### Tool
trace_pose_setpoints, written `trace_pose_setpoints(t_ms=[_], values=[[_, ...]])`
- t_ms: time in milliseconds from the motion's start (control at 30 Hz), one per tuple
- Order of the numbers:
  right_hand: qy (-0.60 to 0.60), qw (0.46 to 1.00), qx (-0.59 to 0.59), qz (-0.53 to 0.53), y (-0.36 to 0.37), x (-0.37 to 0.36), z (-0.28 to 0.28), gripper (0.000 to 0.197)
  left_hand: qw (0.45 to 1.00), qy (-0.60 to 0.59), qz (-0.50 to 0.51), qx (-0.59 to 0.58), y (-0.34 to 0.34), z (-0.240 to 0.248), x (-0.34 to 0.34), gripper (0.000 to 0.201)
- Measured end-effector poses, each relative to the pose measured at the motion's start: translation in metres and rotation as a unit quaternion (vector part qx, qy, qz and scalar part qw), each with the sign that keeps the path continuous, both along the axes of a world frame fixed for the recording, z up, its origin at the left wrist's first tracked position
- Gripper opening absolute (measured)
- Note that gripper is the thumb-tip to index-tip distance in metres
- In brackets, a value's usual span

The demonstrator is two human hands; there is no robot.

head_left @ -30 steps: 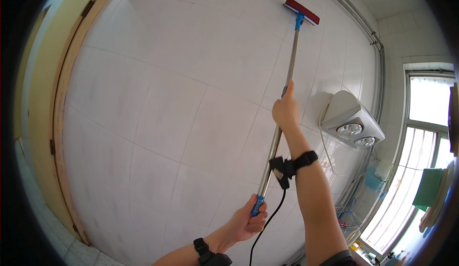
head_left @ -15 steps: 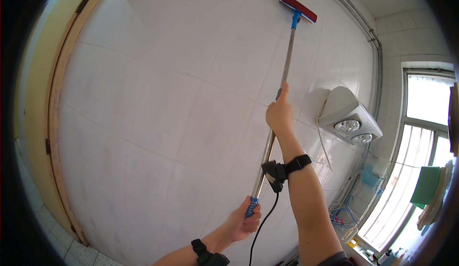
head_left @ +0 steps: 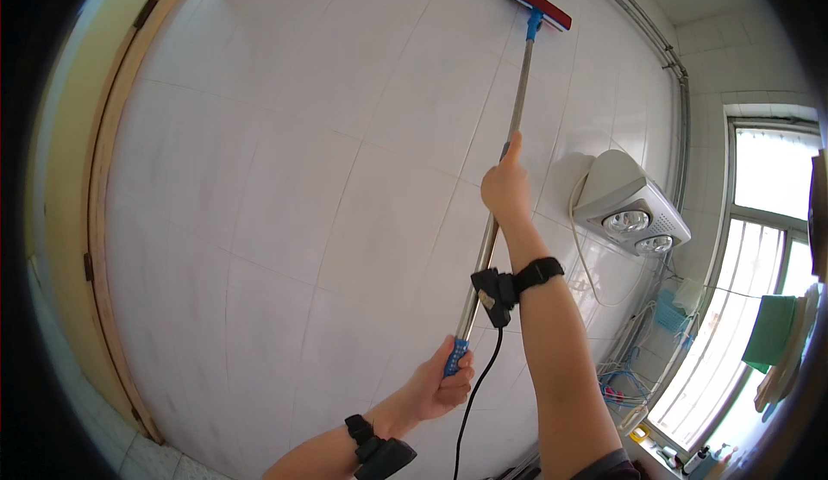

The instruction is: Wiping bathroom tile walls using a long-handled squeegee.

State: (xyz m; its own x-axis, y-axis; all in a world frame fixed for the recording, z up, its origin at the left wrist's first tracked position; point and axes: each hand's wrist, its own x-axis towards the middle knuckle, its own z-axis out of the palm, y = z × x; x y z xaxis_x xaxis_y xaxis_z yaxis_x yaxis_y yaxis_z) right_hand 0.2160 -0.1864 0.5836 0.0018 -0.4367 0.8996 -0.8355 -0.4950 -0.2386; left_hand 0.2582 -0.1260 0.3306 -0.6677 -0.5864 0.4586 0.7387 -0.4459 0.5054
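Note:
A long-handled squeegee [head_left: 521,92] slants up across the white tiled wall [head_left: 285,178]. Its wide red head [head_left: 539,6], on a blue joint, lies high against the tiles near the top of the view. My right hand [head_left: 506,188] is wrapped round the middle of the metal pole, thumb pointing up along it. Lower down, my left hand [head_left: 440,383] grips the blue handle end. A black strapped device sits on each wrist; a black cable hangs from the right one.
A white wall heater [head_left: 630,208] with two round lamps juts from the wall to the right, its cord hanging below. Grey pipes [head_left: 681,118] run along the corner. Further right are a barred window [head_left: 742,307], a green cloth [head_left: 768,333] and hangers. A wooden door frame [head_left: 108,178] stands left.
The squeegee has slid slightly upward along the wall, both hands rising with it. My grip on the pole looks the same.

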Motion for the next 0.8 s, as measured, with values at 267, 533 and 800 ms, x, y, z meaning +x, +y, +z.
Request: trace_pose_setpoints(t_ms=[267, 533, 800], values=[[-0.27, 0.821, 0.162, 0.476, 0.012, -0.019, 0.024, 0.041, 0.989, 0.09, -0.119, -0.017, 0.019, 0.015, -0.009, 0.043], [-0.245, 0.871, 0.108, 0.412, 0.009, -0.014, 0.006, 0.012, 0.958, -0.051, 0.283, 0.004, 0.048, 0.02, -0.009, 0.033], [-0.233, 0.876, 0.109, 0.408, 0.004, -0.008, 0.028, 0.012, 0.976, -0.045, 0.199, -0.077, 0.039, 0.028, 0.008, 0.033]])
